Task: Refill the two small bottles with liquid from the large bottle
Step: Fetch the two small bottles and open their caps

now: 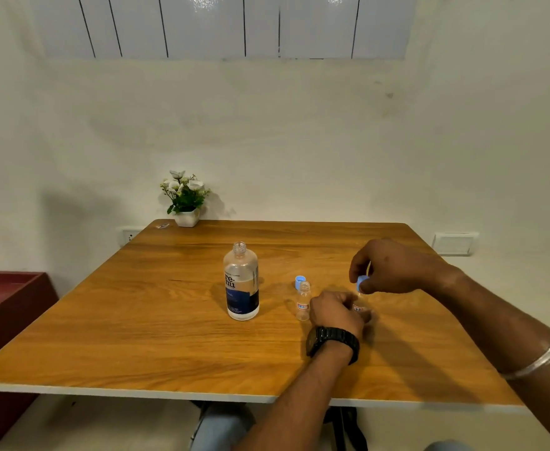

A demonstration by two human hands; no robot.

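Left hand (pixel 335 312) grips 2nd small bottle (pixel 359 308) on table (pixel 137 320); right hand (pixel 394 266) pinches blue cap (pixel 362 283) just above; big bottle (pixel 241 281) uncapped, far left

Tabletop (pixel 120 336): left half and near edge bare, open to passage. Large bottle (pixel 241 281): upright, uncapped, mid-table, the tallest obstacle. Small bottle (pixel 303 301): upright, open, just right of it; narrow gap between. Blue cap (pixel 300 282): behind the small bottle. Both hands, left hand (pixel 335 312) and right hand (pixel 394 266), fill the right-centre. Flower pot (pixel 186 203): far edge, against the wall, well apart.
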